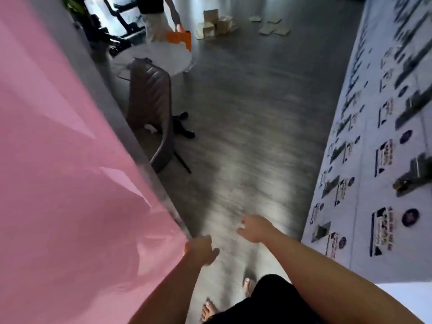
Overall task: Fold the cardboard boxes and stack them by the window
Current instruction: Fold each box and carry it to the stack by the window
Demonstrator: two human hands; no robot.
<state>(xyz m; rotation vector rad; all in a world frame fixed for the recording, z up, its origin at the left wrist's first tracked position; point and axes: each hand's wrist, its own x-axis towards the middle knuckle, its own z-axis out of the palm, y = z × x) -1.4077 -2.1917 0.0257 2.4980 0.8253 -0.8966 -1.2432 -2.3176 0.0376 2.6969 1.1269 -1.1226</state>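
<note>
head view: both hands empty, left hand and right hand loosely curled out front. cardboard boxes sit way ahead on the floor, slightly right of the round bench. neither hand is clearly nearer.

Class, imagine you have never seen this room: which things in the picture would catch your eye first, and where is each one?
The glossy pink panel fills the whole left side. Two bare hands, the left hand and right hand, reach forward empty over the grey floor at bottom centre. Far ahead, pale cardboard boxes sit piled on the floor, with a bright orange bag on a round white table to their left.
</note>
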